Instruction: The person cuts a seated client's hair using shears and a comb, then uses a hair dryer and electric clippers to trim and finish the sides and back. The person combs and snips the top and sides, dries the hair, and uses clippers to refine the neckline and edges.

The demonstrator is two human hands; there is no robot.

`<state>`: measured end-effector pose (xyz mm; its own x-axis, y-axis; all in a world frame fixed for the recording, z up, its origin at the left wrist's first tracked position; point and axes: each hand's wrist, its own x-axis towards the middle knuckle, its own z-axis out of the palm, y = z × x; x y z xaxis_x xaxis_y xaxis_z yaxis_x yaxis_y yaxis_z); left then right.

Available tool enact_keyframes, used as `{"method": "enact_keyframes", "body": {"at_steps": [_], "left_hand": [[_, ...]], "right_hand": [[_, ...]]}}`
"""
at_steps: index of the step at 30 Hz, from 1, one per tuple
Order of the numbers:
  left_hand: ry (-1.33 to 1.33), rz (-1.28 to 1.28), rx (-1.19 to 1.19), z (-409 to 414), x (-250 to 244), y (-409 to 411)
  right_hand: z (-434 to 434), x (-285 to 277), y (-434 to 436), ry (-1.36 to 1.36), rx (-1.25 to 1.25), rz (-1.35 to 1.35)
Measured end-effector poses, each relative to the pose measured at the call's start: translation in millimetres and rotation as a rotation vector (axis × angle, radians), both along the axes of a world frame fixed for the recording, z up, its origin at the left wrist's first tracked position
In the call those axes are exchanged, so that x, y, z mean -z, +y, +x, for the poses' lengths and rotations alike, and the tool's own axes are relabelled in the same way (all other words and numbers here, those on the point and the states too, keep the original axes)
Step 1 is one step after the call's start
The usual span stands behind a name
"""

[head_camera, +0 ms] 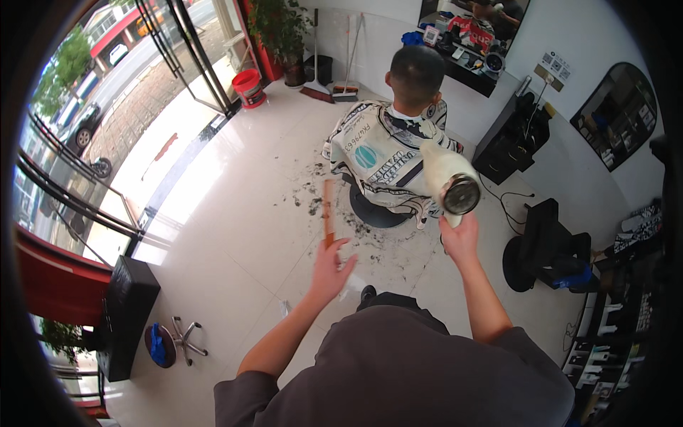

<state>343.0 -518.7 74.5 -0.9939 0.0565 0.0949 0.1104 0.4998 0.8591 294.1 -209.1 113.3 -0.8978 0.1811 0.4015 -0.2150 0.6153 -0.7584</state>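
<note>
My left hand (332, 268) holds an orange-brown comb (327, 211), its teeth part pointing away from me over the floor. In my right hand (460, 235) is the handle of a cream-coloured hair dryer (450, 176), its round dark end facing up towards the camera. Beyond the dryer a seated person (418, 74) faces away from me, with short dark hair. A patterned barber's cape (368, 152) covers this person's shoulders and back and hangs over the seat. Neither hand touches the person.
Cut hair (363, 227) lies on the tiled floor around the round chair base (373, 208). A black salon chair (552, 240) and a black trolley (512, 136) stand at the right. A wheeled stool (169, 347), a red bucket (248, 88) and brooms (317, 88) are farther off.
</note>
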Motion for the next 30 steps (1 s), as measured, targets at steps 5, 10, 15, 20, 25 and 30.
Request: {"method": "enact_keyframes", "body": {"at_steps": [5, 10, 15, 20, 25, 30], "left_hand": [[0.073, 0.268, 0.251, -62, -95, 92], [0.15, 0.415, 0.112, -123, -124, 122], [0.029, 0.482, 0.016, -163, -132, 121], [0.225, 0.486, 0.042, -210, -143, 93], [0.106, 0.438, -0.15, -259, -127, 13], [0.02, 0.715, -0.014, -335, -102, -39]], "right_hand": [[-27, -50, -69, 0.202, -0.059, 0.103], [-62, -59, -91, 0.319, 0.127, 0.088], [-99, -63, -99, 0.29, 0.051, 0.111], [-120, -76, -134, 0.302, -0.084, 0.063], [-150, -98, -128, 0.114, -0.408, 0.02], [-266, -114, -65, 0.245, -0.04, 0.069]]}}
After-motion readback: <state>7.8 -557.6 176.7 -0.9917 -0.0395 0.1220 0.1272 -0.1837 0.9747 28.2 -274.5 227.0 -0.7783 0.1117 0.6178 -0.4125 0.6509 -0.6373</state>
